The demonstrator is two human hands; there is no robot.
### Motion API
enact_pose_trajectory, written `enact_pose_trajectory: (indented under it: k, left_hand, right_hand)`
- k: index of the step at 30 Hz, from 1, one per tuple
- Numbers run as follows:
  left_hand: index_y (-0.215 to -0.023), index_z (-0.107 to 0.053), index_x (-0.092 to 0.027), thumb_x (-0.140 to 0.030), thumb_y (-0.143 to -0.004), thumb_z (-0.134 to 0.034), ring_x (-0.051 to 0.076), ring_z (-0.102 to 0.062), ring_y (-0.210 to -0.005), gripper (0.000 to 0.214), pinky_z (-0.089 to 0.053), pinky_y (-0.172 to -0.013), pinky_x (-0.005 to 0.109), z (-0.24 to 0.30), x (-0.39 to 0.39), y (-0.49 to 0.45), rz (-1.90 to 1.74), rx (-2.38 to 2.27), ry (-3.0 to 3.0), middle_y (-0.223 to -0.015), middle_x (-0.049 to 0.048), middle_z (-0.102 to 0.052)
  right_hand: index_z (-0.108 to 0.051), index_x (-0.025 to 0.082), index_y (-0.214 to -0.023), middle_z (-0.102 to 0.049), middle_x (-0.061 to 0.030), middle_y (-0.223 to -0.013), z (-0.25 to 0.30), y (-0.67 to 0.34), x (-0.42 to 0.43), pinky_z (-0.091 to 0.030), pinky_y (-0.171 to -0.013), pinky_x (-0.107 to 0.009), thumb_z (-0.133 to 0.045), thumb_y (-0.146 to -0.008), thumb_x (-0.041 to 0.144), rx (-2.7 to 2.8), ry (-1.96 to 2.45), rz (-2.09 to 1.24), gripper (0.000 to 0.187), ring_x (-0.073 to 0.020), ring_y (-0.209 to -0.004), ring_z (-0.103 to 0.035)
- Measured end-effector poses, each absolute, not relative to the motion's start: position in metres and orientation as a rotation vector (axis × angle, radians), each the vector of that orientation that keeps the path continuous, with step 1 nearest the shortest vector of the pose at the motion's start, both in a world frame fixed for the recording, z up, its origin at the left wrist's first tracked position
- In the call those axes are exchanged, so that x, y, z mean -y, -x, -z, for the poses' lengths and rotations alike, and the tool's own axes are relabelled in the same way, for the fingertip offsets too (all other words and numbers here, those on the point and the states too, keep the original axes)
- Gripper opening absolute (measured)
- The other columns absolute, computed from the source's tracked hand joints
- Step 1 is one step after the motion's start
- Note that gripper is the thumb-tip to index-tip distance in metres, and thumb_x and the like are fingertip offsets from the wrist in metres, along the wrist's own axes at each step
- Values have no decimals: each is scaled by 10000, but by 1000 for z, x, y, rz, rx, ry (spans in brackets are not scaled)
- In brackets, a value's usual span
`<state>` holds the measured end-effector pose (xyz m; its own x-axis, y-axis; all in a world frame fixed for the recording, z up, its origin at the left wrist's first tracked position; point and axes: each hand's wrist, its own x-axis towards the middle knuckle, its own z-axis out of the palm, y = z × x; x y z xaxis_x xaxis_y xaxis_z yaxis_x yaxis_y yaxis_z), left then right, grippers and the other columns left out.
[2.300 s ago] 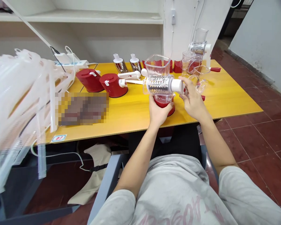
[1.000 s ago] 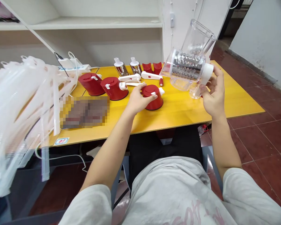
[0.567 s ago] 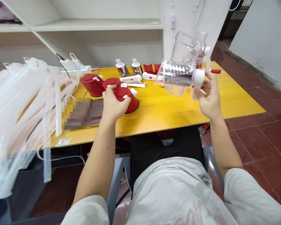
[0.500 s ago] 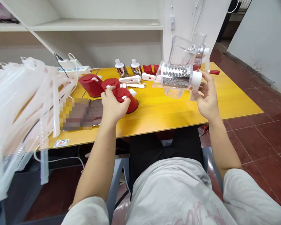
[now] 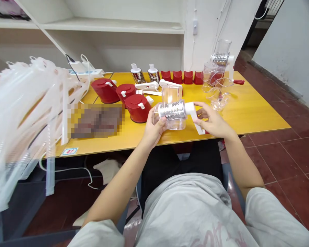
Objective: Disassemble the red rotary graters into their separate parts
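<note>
The left hand is curled around the clear end of a grater, and the right hand holds the white handle at its other side, between the thumb and the fingers. The grater is over the front part of the yellow table, with its metal drum lying sideways inside; whether it touches the table, I cannot tell. Just beside the left hand stands a red base. Behind, near the shelf, two loose drums stand upright.
</note>
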<state>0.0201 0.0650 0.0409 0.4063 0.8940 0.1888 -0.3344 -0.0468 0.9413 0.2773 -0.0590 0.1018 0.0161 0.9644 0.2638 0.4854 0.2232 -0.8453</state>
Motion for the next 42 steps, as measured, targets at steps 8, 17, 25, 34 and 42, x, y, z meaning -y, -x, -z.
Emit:
enact_pose_trajectory:
  k: [8,17,25,34,42]
  left_hand:
    - [-1122,-726,-249,-719,-804,-998,298,-864,-1132,629,-746,-1008,494,-28,-70,-17,-1008,-568,-1177,-1154,90,-868]
    - [-1009,-731,-245,-757,-778,-1004,397,-851,-1287,624,-741,-1074,588,-31,-71,-13,-1038,-525,-1130,-1165,113,-900]
    - [-1093,-729,-252,-755,-820,-972,404,-820,-1378,621,-731,-1104,583,-34,-70,-14,-1073,-530,-1114,-1293,125,-892]
    - [-1109,-758,-224,-777,-847,-949,374,-827,-1358,641,-723,-1099,524,-29,-77,-12,-1040,-495,-1106,-1340,143,-876]
    - [-1226,-788,-227,-624,-764,-1081,276,-891,-1141,675,-738,-1018,396,-27,-80,-17,-1116,-475,-868,-1208,81,-906]
  right_hand:
    - [-628,263,-1502,-771,-81,-1316,-100,-284,58,-687,-953,-411,-885,-938,410,1633,1354,-852,637,-228,-1069,-776]
    - [-688,202,-1169,-841,-59,-961,-62,-278,37,-748,-833,-393,-886,-883,855,1302,875,-1682,740,-231,-847,-863]
    - [-668,192,-1017,-712,26,-686,-55,-255,25,-617,-480,-285,-818,-933,874,1131,740,-1716,702,-115,-468,-594]
    - [-664,179,-1064,-686,39,-699,-57,-246,33,-500,-449,-229,-909,-921,770,1097,641,-1672,655,-79,-455,-527]
    - [-655,237,-1045,-640,56,-689,-84,-265,41,-532,-465,-278,-883,-873,847,1104,722,-1281,674,-109,-484,-521]
